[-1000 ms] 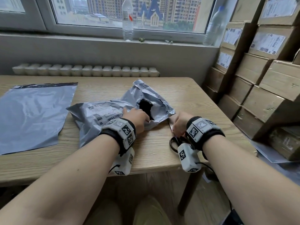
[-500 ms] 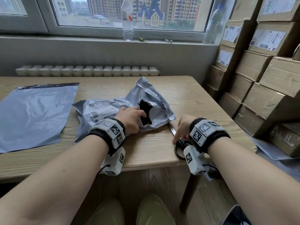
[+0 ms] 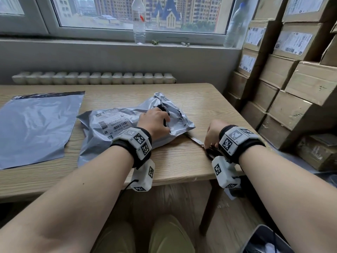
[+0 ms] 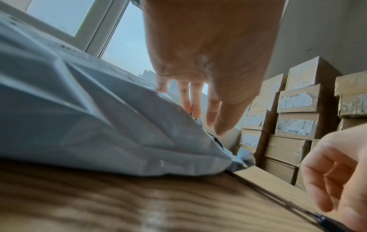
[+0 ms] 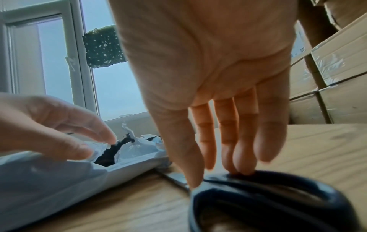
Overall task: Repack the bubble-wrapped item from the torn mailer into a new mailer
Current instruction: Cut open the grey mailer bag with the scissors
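**Grey plastic, a black tear, and scissors under the right hand**

Grey poly film, crumpled: the torn mailer [image 3: 116, 128] lies mid-desk, label side up, barcodes facing the person. A ragged hole at its right end shows a dark inside. No bubble wrap can be made out through the hole; whatever it holds is hidden.

Left hand [image 3: 155, 121] sits on top of the torn mailer at the edge of the tear. From the left wrist view its fingers [image 4: 198, 108] reach downward, loosely spread, tips at the plastic near the hole. They do not pinch or close round anything I can see.

Right hand [image 3: 212, 133] is on the desk [image 3: 182, 161] near the front right corner, just beside the mailer's right corner. Its fingers [image 5: 244, 149] hang fairly straight and close together, two tips touching the dark handle loop of a pair of scissors [image 5: 268, 199]. The scissors lie flat on the wood, blade tip at or under the mailer's corner.

New mailer [image 3: 36, 126], flat and smooth, lies at the left of the desk, apart from the torn one.

Stacked cardboard boxes [image 3: 291, 79] along the right wall. A clear water bottle [image 3: 139, 21] stands on the windowsill.
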